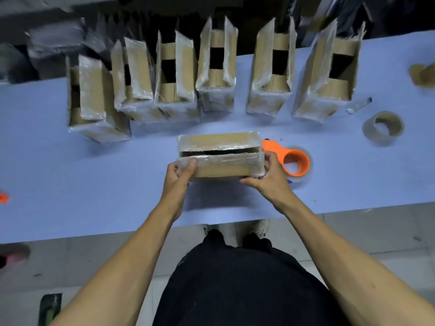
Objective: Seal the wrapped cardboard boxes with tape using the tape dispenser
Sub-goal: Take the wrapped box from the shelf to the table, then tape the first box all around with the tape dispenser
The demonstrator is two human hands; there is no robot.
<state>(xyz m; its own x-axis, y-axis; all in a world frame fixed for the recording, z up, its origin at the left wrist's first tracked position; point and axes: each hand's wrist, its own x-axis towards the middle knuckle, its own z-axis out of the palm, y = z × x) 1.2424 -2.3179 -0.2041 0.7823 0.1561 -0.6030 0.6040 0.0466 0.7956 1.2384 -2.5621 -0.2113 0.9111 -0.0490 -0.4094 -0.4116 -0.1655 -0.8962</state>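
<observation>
Head view: we have one wrapped box [220,156] on the blue bench [94,180], near the front edge, straight ahead of us. It lies long side toward us, film over the cardboard, top flaps folded down with a dark slit left between them.

Left hand [180,175] grips the box's left end, thumb on the near flap, fingers curled round the corner. Right hand [268,175] grips the right end the same way, thumb along the lower near edge, fingers up the side. Both hands are closed on the box, nothing else in them.

Tape dispenser [290,158], orange, lies on the bench just beside the box's right end, partly behind our right hand. It looks to touch the box corner, but blur leaves that unclear.

Row of six wrapped boxes [211,74] stands along the far side of the bench, well apart from the held one. All have flaps standing up, open tops dark inside. The leftmost sits a bit nearer to us and is tilted.

Spare tape roll [383,128], brown, lies flat on the bench to the right, beyond the dispenser. A small knife-like tool [359,105] lies between that roll and the rightmost box; too blurred to name for sure. Another brown roll [422,75] is at the far right edge. Small orange piece [4,198] at the left edge of the bench.

Below the bench edge: grey floor tiles [94,267], our dark clothing and pale shoes [261,228].
</observation>
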